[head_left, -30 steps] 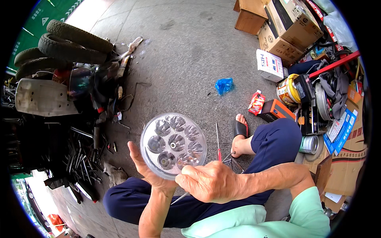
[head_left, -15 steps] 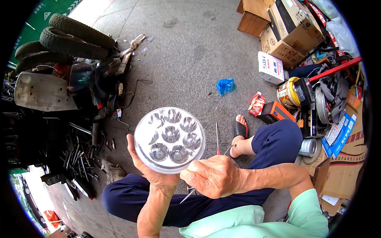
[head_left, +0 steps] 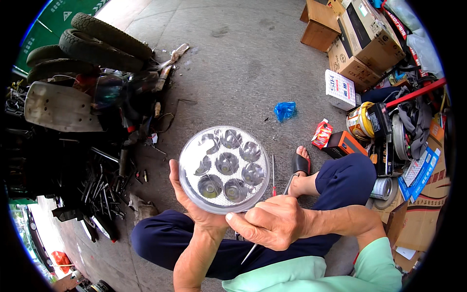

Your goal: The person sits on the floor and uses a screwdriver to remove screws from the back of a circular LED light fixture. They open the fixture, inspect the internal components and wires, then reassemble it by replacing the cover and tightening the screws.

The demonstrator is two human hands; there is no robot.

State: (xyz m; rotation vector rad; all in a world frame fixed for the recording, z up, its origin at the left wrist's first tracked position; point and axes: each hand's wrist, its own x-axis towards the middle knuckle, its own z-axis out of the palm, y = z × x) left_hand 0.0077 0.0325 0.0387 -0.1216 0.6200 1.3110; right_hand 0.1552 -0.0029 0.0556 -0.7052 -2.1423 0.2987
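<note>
A round LED headlight (head_left: 226,164) with a clear ribbed lens and several silvery reflector cups faces up in front of me. My left hand (head_left: 202,209) cradles it from the lower left, with the thumb along its side. My right hand (head_left: 272,221) is closed around a thin metal rod (head_left: 249,254). One end of the rod points down toward my lap, and the other sticks out above the knuckles. The right thumb reaches to the lamp's lower rim. Just beyond that hand, a screwdriver (head_left: 274,180) with a red handle lies on the ground.
Loose tools (head_left: 104,192) and stacked tyres (head_left: 104,46) crowd the left side. A crumpled blue plastic bag (head_left: 285,111) lies on the concrete ahead. To the right are a red box (head_left: 322,134), a white box (head_left: 340,89), a yellow-rimmed bucket (head_left: 361,120) and large cartons (head_left: 362,48).
The headlight has shifted right in the picture and turned slightly. My right thumb has stretched out toward its rim, while the rod stays in that hand. The whole view has shifted a little.
</note>
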